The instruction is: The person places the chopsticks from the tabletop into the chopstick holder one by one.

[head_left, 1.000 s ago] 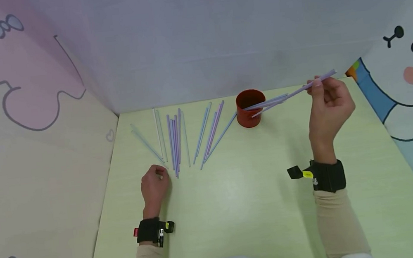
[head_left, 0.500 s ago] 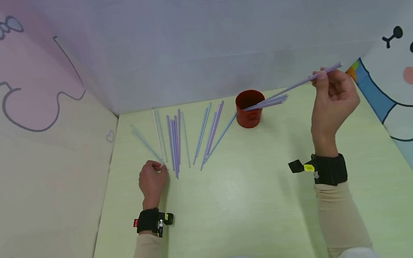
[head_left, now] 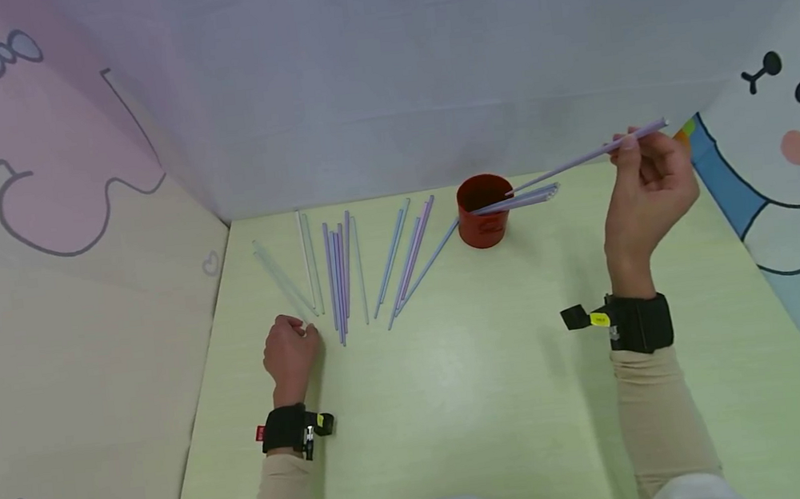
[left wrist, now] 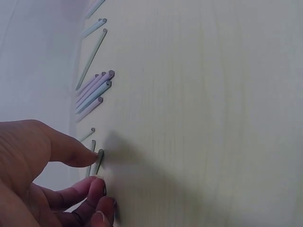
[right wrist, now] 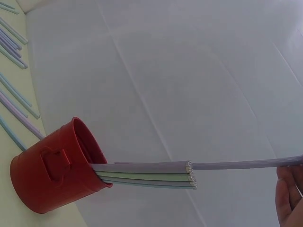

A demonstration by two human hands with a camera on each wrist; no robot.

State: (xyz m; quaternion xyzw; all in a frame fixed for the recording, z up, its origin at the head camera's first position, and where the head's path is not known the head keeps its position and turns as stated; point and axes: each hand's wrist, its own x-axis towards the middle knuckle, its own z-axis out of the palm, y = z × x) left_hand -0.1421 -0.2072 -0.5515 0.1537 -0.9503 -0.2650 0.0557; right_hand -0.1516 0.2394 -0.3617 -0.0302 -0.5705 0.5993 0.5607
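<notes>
1. The right grip [head_left: 647,189] is pinching a purple stick [head_left: 566,168] near its upper end, and the stick is slanting down leftward to the cup [head_left: 483,232].
2. Its lower tip is meeting the right edge of the cup's mouth; whether it is lying inside or just over the rim, nobody can tell.
3. The cup is standing upright on the counter [head_left: 487,402], and a bundle [head_left: 517,200] is leaning out over its right side.
4. The stick is passing close to that bundle, so good handling is probably calling for a steeper angle, with the tip staying clear of the bundle's ends.
5. Pinching this high is likely costing control at the far tip; small, slow wrist turns are suiting it best.
6. No hand is steadying the cup and the bundle is leaning right, so a sideways push is risking a tip-over.
7. The left grip [head_left: 291,350] is sitting beside the lower ends of the green sticks [head_left: 314,266], thumb and fingers standing apart; whether a fingertip is touching one is staying unclear.
8. Other sticks [head_left: 341,279] are lying between it and the cup, so any crossing is needing some height.
</notes>
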